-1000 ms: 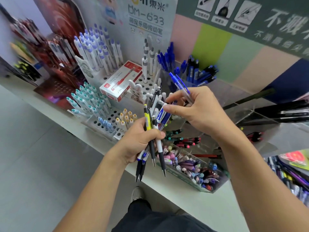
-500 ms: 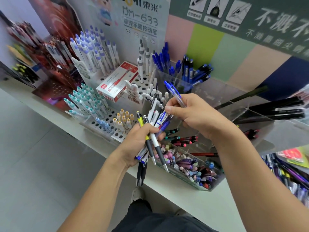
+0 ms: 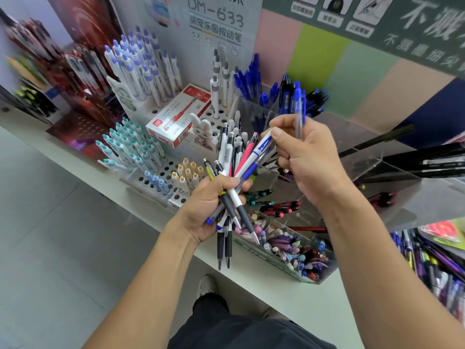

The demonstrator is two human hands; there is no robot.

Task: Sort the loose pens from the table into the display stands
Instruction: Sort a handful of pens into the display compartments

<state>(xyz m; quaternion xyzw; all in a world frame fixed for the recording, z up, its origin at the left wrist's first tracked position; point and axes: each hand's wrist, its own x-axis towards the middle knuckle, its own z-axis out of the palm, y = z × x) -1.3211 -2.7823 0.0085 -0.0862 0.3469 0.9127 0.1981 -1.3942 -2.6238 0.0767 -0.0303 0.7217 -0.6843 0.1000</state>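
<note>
White shelving [image 3: 141, 197] is spread across the frame from the left edge to the lower right, crowded with display stands. At upper centre a clear acrylic bin [image 3: 254, 109] of blue pens is seen. Below it, a mixed bundle of pens [image 3: 234, 167] is gripped in the left hand [image 3: 211, 207], fanned upward. Just right of centre, a single blue pen [image 3: 298, 109] is pinched upright in the right hand [image 3: 304, 157], its long axis near vertical, directly in front of that bin.

Display backboard [image 3: 216, 23] — "DM-633", Chinese line beneath; red-white pen box [image 3: 176, 117] — "0.5".
</note>
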